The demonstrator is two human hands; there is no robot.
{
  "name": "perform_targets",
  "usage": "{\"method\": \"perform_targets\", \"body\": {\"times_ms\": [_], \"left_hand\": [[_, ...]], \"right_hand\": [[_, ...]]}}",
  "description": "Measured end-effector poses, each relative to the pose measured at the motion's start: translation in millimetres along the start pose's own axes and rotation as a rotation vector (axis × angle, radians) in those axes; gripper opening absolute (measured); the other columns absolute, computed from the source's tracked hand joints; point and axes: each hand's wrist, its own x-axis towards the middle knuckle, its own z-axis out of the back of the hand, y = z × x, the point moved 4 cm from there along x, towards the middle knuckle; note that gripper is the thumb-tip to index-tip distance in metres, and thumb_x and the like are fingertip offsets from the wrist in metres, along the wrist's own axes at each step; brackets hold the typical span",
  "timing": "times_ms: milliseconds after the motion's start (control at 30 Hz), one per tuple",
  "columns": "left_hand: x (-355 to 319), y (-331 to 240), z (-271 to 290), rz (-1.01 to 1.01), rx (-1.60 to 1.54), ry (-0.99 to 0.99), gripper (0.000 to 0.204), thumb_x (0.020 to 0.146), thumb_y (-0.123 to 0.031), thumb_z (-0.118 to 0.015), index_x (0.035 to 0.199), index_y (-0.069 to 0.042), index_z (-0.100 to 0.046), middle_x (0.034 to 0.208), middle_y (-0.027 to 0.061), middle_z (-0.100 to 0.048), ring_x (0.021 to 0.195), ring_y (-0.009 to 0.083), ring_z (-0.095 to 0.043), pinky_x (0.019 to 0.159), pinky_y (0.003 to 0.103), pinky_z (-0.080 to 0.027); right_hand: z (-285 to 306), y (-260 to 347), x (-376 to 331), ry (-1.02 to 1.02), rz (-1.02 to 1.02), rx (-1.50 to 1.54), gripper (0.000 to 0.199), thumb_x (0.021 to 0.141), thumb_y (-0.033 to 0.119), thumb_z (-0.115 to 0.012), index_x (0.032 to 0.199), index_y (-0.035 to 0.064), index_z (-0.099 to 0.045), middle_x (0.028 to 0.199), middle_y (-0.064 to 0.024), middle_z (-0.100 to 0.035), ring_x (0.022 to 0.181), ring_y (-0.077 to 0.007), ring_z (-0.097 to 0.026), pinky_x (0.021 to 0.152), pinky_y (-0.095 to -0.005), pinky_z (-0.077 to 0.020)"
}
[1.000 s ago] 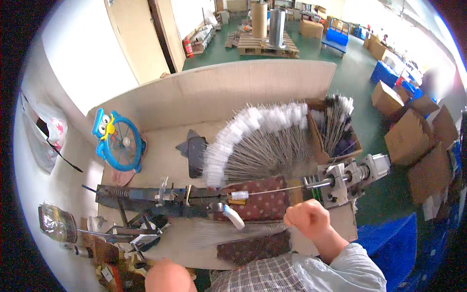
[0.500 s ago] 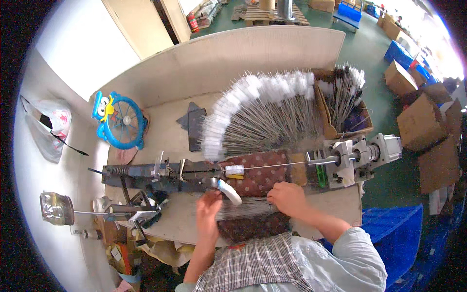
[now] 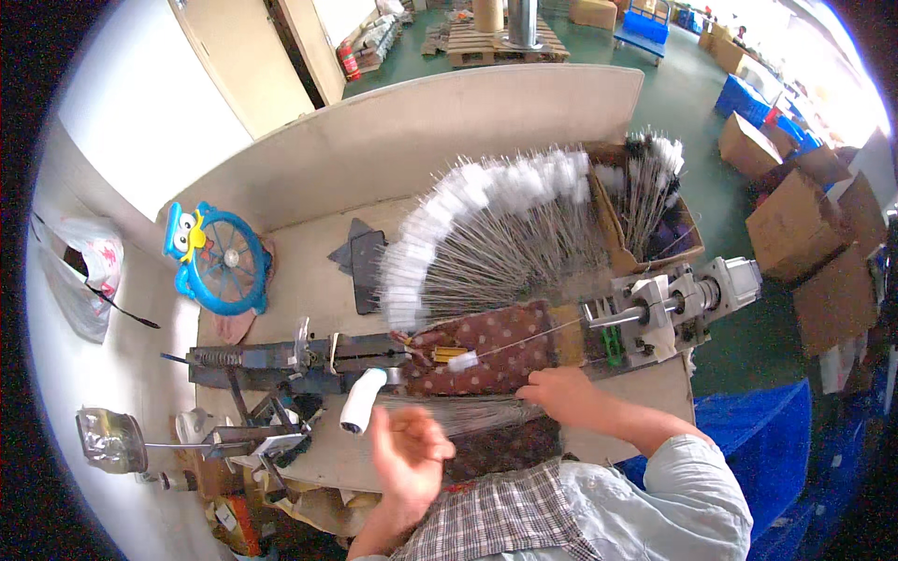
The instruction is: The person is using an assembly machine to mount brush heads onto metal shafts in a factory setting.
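Note:
My left hand (image 3: 408,454) is slightly blurred, palm turned up and fingers loosely apart, holding nothing. It is beside a white curved lever handle (image 3: 360,402) on the bench machine, apart from it. My right hand (image 3: 554,393) has its fingers closed at the right end of a bundle of thin metal wires (image 3: 477,414) lying along the table's front. A small brush with white bristles (image 3: 463,362) hangs over the brown dotted cloth (image 3: 510,346); its wire stem runs right into the machine's spindle (image 3: 622,315). Its bristled end is free of the left clamp (image 3: 374,358).
Finished white brushes (image 3: 496,215) lie fanned out behind the machine, beside a cardboard box (image 3: 645,252) of more brushes. A dark phone-like slab (image 3: 367,271) and a blue cartoon fan (image 3: 224,257) are on the left. A blue bin (image 3: 758,449) stands at the right.
The white lever handle has swung left, and my left hand has come off its side and turned palm up. The brush's bristled end has left the clamp and dropped. My right hand stays by the wires.

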Motion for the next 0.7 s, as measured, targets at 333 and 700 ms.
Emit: {"method": "perform_targets", "body": {"times_ms": [333, 700], "left_hand": [[94, 75, -109, -0.829, 1.736, 0.414, 0.018, 0.083, -0.013, -0.057, 0.099, -0.007, -0.058, 0.087, 0.0145, -0.061, 0.067, 0.0261, -0.063, 0.057, 0.034, -0.051], [168, 75, -92, -0.97, 2.454, 0.304, 0.005, 0.074, -0.011, -0.053, 0.076, -0.008, -0.057, 0.074, 0.0054, -0.057, 0.075, 0.0224, -0.06, 0.064, 0.034, -0.047]], "right_hand": [[-28, 3, 10, -0.034, -0.106, 0.007, 0.026, 0.074, 0.01, -0.054, 0.099, 0.0097, -0.061, 0.09, -0.0118, -0.062, 0.078, -0.0304, -0.062, 0.062, -0.041, -0.0515], [16, 4, -8, 0.06, -0.049, 0.029, 0.017, 0.072, 0.007, -0.055, 0.089, 0.0038, -0.056, 0.081, -0.0128, -0.055, 0.075, -0.0294, -0.061, 0.06, -0.0404, -0.0526]]}}
